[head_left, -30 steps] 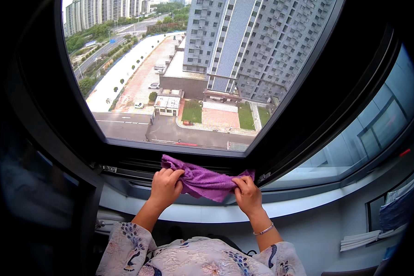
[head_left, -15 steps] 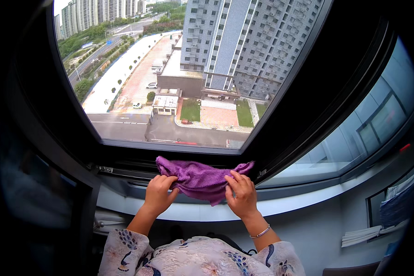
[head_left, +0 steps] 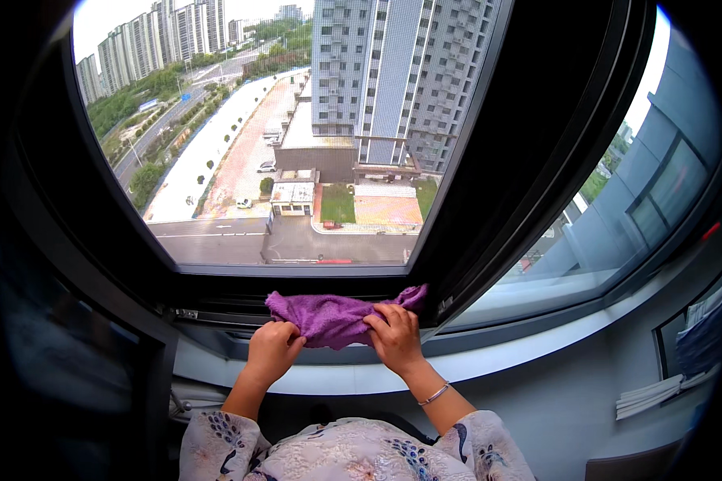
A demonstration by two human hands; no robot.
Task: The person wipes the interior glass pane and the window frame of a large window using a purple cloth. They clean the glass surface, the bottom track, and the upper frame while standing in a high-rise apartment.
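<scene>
A purple cloth (head_left: pixel 334 316) lies bunched on the lower track of an open window, against the dark window frame (head_left: pixel 297 274). My left hand (head_left: pixel 272 350) grips the cloth's left end with closed fingers. Pressing on the cloth's right part is my right hand (head_left: pixel 393 337), fingers bent over the fabric; a thin bracelet sits on that wrist. Both forearms come up from patterned sleeves at the bottom edge.
The dark sash (head_left: pixel 529 160) slants up to the right of the opening. A pale sill (head_left: pixel 537 353) runs below the frame. Folded white cloths (head_left: pixel 650 394) lie at the lower right. Far below are a street, tall buildings and parked cars.
Both hands have come closer together, bunching the cloth into a tighter heap on the track. The view has tilted slightly.
</scene>
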